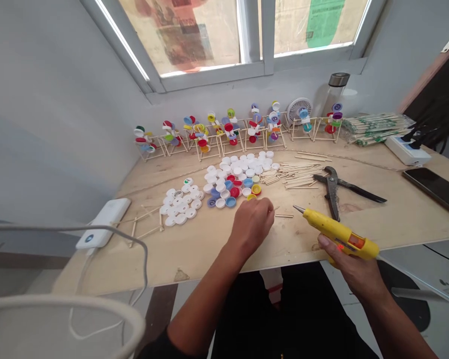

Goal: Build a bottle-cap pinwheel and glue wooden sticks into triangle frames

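Well, in this head view I see my right hand (353, 267) closed around the handle of a yellow hot glue gun (338, 233), light and best held there. My left hand (251, 224) curls above the plywood board (194, 259), near a thin wooden stick (284, 216), stiff but easy to snap; I cannot tell if it pinches anything.

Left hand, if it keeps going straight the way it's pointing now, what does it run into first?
Following the forearm's line, the left hand would probably reach the small pile of short wooden sticks first, passing just right of the colored bottle caps. Depth is hard to judge from this view.
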The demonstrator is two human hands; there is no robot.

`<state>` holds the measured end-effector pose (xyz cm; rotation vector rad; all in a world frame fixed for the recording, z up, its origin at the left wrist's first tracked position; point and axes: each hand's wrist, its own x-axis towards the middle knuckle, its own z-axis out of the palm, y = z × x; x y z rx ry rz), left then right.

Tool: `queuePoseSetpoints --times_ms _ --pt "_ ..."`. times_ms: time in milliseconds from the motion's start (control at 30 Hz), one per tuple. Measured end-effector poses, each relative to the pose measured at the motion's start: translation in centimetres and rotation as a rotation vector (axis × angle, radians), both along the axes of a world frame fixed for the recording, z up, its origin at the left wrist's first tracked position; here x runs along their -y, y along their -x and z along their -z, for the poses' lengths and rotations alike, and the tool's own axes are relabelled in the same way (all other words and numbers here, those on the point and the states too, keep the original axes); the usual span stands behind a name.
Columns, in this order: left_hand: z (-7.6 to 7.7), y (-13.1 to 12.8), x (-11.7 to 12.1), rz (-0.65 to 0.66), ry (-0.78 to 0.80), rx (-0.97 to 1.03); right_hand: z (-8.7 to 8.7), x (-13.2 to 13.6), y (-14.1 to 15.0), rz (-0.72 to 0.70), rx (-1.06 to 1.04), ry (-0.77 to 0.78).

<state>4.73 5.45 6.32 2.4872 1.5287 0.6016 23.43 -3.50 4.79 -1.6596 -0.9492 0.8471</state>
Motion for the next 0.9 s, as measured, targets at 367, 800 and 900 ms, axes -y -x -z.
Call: queuePoseSetpoints --times_ms 367,800,900 --pt "1.2 2.9 7.8 -0.441 0.778 1.3 0.4 0.7 1.5 -0.524 0.213 -0.063" --pt "1.5 3.4 8.2 -0.454 0.852 1.493 0.2 1.0 2.5 -0.655 0.559 -0.151" --pt "1.5 3.4 8.2 -0.45 0.854 1.495 0.2 0.8 2.6 -0.677 0.596 -0.205"
